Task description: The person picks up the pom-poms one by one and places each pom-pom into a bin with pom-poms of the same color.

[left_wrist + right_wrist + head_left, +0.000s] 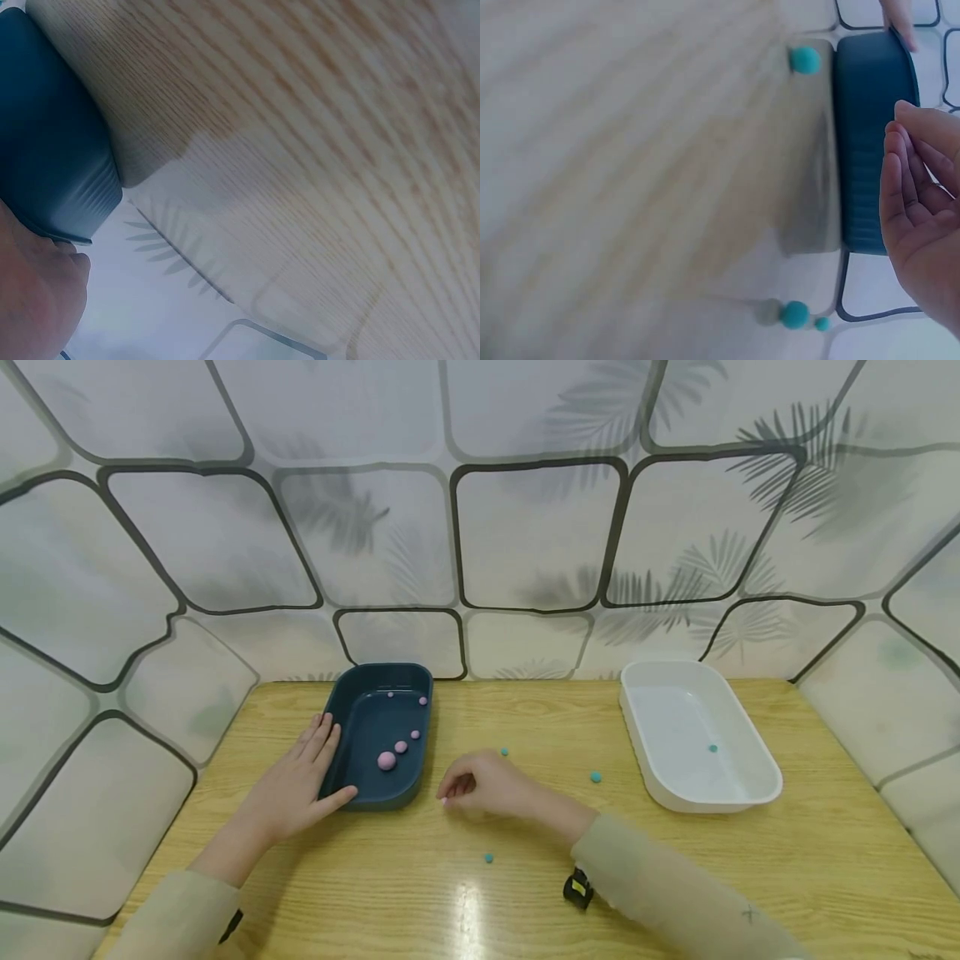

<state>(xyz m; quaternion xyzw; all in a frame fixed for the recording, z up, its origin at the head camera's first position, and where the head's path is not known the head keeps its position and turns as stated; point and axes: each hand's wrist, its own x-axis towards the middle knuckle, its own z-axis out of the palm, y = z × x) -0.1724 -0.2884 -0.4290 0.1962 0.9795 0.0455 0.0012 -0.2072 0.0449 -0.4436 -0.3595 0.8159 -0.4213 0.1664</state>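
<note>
A dark blue tray (363, 722) holds several pink balls (386, 761) of different sizes. My left hand (292, 785) lies against its left side, fingers straight along the rim and thumb over the near left corner. Just right of this tray, my right hand (487, 785) pinches a tiny pale pink ball (443, 802) between thumb and forefinger, low over the table. In the right wrist view the fingertips of that right hand (930, 187) meet in front of the blue tray (870, 150); the pinched ball is hidden there.
Teal balls lie on the wooden table (540, 710): one (504, 752) beyond the right hand, another (596, 777) near the white tray (652, 777), a third (489, 858) closer to me. Inside the white tray is one teal ball (713, 748). A patterned curtain (525, 543) surrounds the table.
</note>
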